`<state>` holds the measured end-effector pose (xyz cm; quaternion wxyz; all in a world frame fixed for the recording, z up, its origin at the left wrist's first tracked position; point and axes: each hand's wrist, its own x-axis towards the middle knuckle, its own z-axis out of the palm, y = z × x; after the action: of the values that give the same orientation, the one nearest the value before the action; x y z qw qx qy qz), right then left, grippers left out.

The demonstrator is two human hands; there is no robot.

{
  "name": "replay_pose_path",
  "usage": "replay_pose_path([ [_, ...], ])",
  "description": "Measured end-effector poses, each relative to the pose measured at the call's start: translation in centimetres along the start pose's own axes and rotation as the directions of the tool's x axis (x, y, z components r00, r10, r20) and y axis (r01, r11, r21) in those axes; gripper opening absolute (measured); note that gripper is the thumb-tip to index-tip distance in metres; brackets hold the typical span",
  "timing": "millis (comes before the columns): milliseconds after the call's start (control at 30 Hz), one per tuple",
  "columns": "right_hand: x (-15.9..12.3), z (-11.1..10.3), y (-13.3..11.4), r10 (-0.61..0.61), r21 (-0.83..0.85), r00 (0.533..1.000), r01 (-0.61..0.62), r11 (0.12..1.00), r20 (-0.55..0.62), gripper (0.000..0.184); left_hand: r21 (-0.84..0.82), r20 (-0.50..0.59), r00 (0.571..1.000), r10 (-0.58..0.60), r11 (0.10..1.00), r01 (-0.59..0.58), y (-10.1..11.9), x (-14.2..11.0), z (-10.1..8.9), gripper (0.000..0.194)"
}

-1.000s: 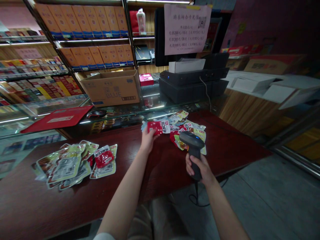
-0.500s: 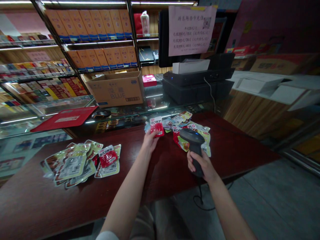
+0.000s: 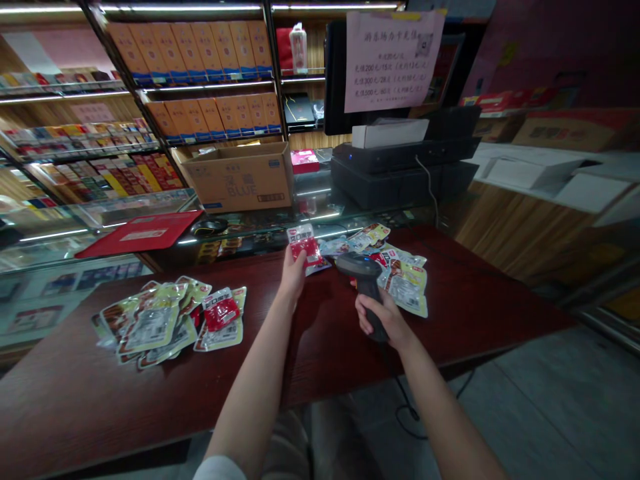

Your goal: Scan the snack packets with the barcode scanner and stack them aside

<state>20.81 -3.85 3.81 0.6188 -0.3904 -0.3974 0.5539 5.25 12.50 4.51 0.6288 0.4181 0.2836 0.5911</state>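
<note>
My left hand (image 3: 293,272) grips a red and white snack packet (image 3: 305,245) by its lower edge, raised over the far part of the dark red table (image 3: 320,333). In my right hand (image 3: 383,313) is a black handheld barcode scanner (image 3: 367,277), its head turned left toward that packet. Behind and right of the scanner lies a loose spread of snack packets (image 3: 407,287), partly hidden by it. To the left, several green-edged clear packets (image 3: 150,320) are heaped, with another red packet (image 3: 220,309) on top at the heap's right side.
A glass counter behind the table carries a cardboard box (image 3: 240,179), a red mat (image 3: 143,233), a computer mouse (image 3: 210,227) and a black cash drawer (image 3: 400,177). A monitor (image 3: 336,80) bears a paper sign (image 3: 393,63). The scanner's cable (image 3: 407,407) hangs past the table's front edge.
The scanner in my right hand has moved left, closer to the red packet. My left hand has tilted the packet and shifted slightly left. The whole view has swung a little.
</note>
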Motion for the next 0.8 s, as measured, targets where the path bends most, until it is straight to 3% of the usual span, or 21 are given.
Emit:
replay_pose_path([
  [267,-0.1,1.5,0.2,0.04,-0.066,0.999,-0.039,0.997,0.009,0.042,0.074,0.034,0.995,0.097,0.992,-0.1,1.0,0.2,-0.4,0.043],
  [800,-0.2,1.9,0.3,0.037,-0.088,0.999,-0.036,0.996,0.014,0.037,0.143,0.074,0.995,0.068,0.987,-0.078,0.6,0.7,-1.4,0.043],
])
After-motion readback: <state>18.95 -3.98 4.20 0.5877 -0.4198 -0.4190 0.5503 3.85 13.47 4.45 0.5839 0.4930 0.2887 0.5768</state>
